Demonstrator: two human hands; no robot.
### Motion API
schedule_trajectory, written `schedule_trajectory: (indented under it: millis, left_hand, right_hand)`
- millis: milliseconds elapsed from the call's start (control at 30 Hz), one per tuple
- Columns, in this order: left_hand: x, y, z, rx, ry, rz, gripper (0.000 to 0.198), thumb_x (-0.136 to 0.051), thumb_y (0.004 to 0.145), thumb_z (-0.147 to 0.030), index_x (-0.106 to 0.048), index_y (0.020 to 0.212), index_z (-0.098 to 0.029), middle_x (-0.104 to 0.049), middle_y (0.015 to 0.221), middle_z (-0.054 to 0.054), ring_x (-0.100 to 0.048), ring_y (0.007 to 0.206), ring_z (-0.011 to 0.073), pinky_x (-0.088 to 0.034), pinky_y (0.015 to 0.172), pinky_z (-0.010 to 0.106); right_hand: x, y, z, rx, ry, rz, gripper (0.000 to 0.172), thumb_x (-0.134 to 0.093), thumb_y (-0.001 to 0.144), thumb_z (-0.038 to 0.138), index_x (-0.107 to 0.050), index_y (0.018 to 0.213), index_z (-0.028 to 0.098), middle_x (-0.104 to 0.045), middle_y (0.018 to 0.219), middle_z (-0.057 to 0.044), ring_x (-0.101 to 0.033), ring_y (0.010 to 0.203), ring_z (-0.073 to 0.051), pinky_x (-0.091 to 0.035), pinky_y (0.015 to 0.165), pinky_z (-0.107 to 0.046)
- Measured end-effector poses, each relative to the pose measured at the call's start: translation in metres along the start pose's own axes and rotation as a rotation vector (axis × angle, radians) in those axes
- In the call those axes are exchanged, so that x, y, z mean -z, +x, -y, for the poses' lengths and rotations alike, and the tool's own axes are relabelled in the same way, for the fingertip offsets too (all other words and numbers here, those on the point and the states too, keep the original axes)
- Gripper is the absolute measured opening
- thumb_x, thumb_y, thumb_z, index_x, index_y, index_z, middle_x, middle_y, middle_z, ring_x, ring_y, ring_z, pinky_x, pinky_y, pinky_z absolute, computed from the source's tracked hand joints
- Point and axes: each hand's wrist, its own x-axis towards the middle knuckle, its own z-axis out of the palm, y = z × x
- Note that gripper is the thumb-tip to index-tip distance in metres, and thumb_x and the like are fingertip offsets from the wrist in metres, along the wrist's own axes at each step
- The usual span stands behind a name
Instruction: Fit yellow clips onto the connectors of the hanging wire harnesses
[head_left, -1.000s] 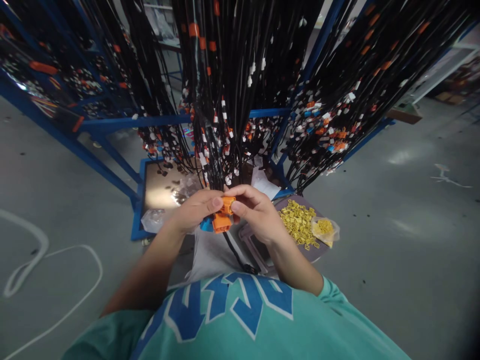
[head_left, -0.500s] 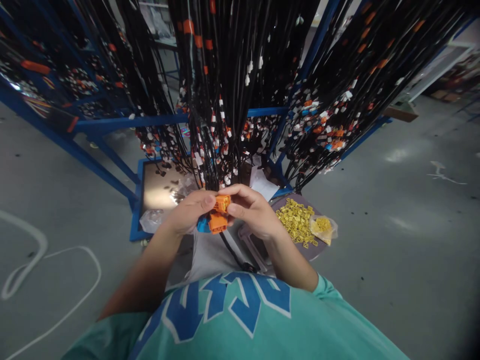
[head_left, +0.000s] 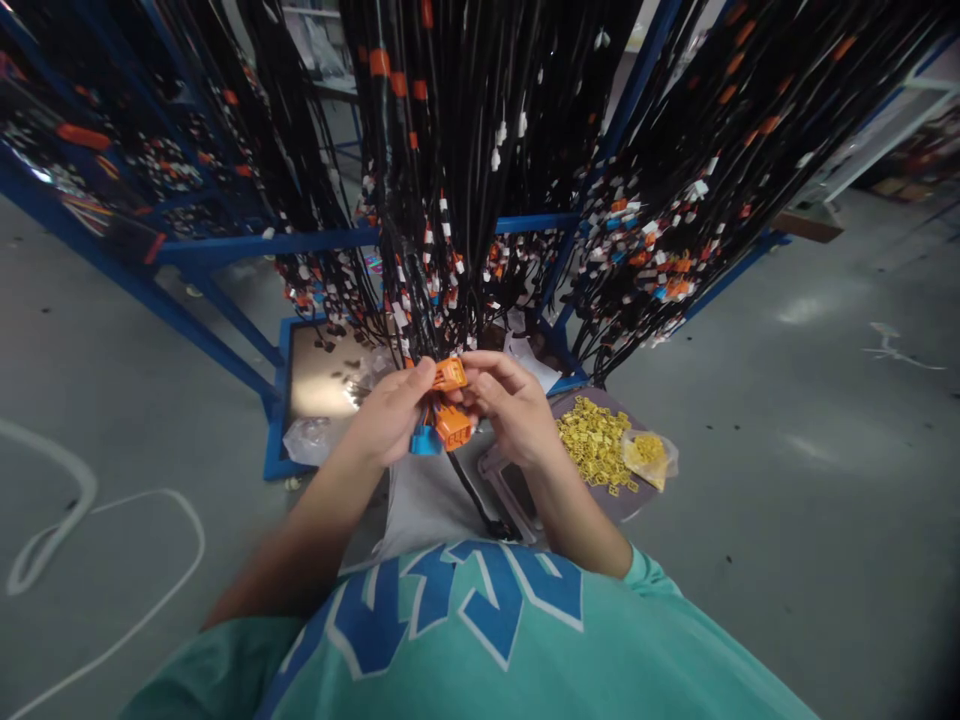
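Observation:
An orange wire connector is pinched between the thumb and fingers of my left hand. My right hand closes in from the other side, its fingertips at the connector's right end; anything small between them is hidden. Just below hangs a second orange connector, its open face with several slots turned toward me. Beside that one is a blue connector, under my left fingers. Wires run from these connectors into the black harness bundle in front of me.
Many black cable bundles hang from a blue metal rack. Low on the right, yellow plastic clips lie heaped on a dark stool-like surface, with a clear bag of clips next to them. Another plastic bag lies on the rack's base.
Both hands have risen slightly with the upper orange connector. The lower orange connector has swung right and turned its slotted face toward me; the blue one shows more.

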Motion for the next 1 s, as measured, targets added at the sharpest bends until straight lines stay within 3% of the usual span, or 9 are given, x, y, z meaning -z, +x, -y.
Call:
schedule_trajectory:
  millis: [133,233,300,400,533,667,767,900,1000]
  left_hand:
    - [-0.002,0.004,0.0,-0.03,-0.017,-0.126,0.053,-0.064,0.065,-0.066,-0.063,0.067,-0.013,-0.065,0.067,0.007,-0.065,0.076,0.0225,-0.054,0.066,0.033]
    - [-0.002,0.003,-0.003,-0.035,-0.017,-0.089,0.057,-0.063,0.064,-0.068,-0.065,0.074,-0.012,-0.066,0.07,0.007,-0.065,0.078,0.0227,-0.053,0.067,0.033]
    - [0.001,-0.001,-0.006,-0.04,0.002,-0.022,0.059,-0.067,0.061,-0.067,-0.066,0.08,-0.012,-0.067,0.072,0.007,-0.064,0.076,0.0214,-0.052,0.066,0.031]
    - [0.007,-0.006,-0.01,-0.028,0.106,0.066,0.054,-0.082,0.051,-0.05,-0.067,0.087,-0.012,-0.068,0.078,0.005,-0.064,0.074,0.0183,-0.051,0.067,0.027]
    - [0.016,-0.008,-0.014,-0.024,0.271,0.07,0.043,-0.082,0.054,-0.042,-0.069,0.082,-0.012,-0.069,0.079,0.006,-0.061,0.073,0.0175,-0.049,0.066,0.026]
    - [0.022,-0.006,-0.017,-0.007,0.355,0.075,0.042,-0.079,0.058,-0.045,-0.07,0.081,-0.012,-0.069,0.081,0.007,-0.061,0.075,0.0189,-0.049,0.068,0.029]
    - [0.024,-0.004,-0.017,0.052,0.25,0.122,0.04,-0.082,0.056,-0.041,-0.07,0.081,-0.012,-0.069,0.079,0.007,-0.061,0.073,0.0172,-0.049,0.065,0.027]
    - [0.02,0.003,-0.015,0.103,0.096,0.152,0.035,-0.087,0.051,-0.033,-0.071,0.075,-0.014,-0.067,0.069,0.002,-0.059,0.065,0.013,-0.049,0.06,0.022]
    - [0.016,0.01,-0.008,0.087,0.087,0.11,0.037,-0.088,0.046,-0.035,-0.072,0.072,-0.015,-0.067,0.068,0.001,-0.059,0.063,0.012,-0.049,0.057,0.021]
  right_hand:
    - [0.001,-0.015,0.005,0.263,-0.44,0.006,0.04,-0.069,0.073,0.047,-0.059,0.104,0.024,-0.065,0.099,-0.004,-0.06,0.085,-0.016,-0.051,0.076,-0.032]
    - [0.0,-0.023,0.007,0.38,-0.695,0.068,0.035,-0.071,0.073,0.04,-0.06,0.103,0.024,-0.064,0.105,-0.007,-0.059,0.099,-0.022,-0.047,0.087,-0.04]
    - [-0.002,-0.025,0.006,0.397,-0.714,0.03,0.03,-0.07,0.074,0.037,-0.061,0.099,0.023,-0.066,0.101,-0.006,-0.06,0.096,-0.022,-0.047,0.086,-0.039]
    - [-0.003,-0.023,0.0,0.292,-0.601,-0.059,0.03,-0.068,0.075,0.036,-0.06,0.1,0.022,-0.066,0.096,-0.004,-0.062,0.085,-0.017,-0.05,0.079,-0.033]
    - [-0.003,-0.019,-0.007,0.192,-0.482,-0.087,0.035,-0.069,0.073,0.041,-0.058,0.1,0.021,-0.066,0.091,-0.002,-0.062,0.076,-0.014,-0.05,0.072,-0.029]
    - [-0.001,-0.013,-0.004,0.395,-0.662,-0.066,0.03,-0.07,0.074,0.043,-0.064,0.097,0.025,-0.067,0.094,-0.004,-0.06,0.087,-0.019,-0.047,0.084,-0.036]
    - [-0.001,-0.01,0.0,0.533,-0.825,-0.063,0.031,-0.071,0.073,0.045,-0.067,0.099,0.03,-0.065,0.102,-0.004,-0.056,0.1,-0.022,-0.04,0.094,-0.043]
    - [0.002,-0.012,0.002,0.521,-0.868,-0.012,0.036,-0.07,0.074,0.046,-0.065,0.107,0.032,-0.059,0.113,-0.004,-0.052,0.109,-0.022,-0.04,0.097,-0.041]
    - [0.03,-0.015,-0.005,0.472,-0.813,-0.033,0.042,-0.066,0.078,0.043,-0.059,0.117,0.029,-0.058,0.118,-0.006,-0.054,0.107,-0.02,-0.044,0.093,-0.037]
